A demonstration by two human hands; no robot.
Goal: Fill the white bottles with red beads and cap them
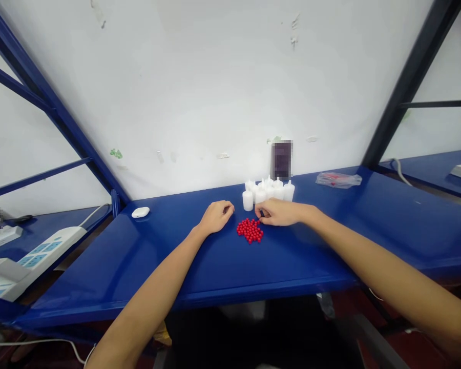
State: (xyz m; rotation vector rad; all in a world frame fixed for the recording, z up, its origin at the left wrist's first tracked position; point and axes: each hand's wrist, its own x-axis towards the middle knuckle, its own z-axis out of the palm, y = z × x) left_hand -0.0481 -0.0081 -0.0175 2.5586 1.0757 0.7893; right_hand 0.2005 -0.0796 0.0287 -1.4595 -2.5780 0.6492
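Note:
My left hand (216, 216) rests on the blue table with its fingers curled in, left of a small pile of red beads (249, 230). Nothing shows between its fingers. At the pile's upper right edge, the thumb and fingertips of my right hand (277, 211) are pinched on a red bead. Behind that hand stands a cluster of small white bottles (268, 190), several with pointed tips. One white bottle (248, 201) at the front left has a flat top. My right hand partly covers the lower part of the cluster.
On the blue table (146, 261) are a white rounded case (140, 212) at the left and a clear plastic bag (338, 179) with something red inside at the right. A dark, blurred phone-like slab (282, 160) leans against the wall. A white power strip (42, 256) lies far left.

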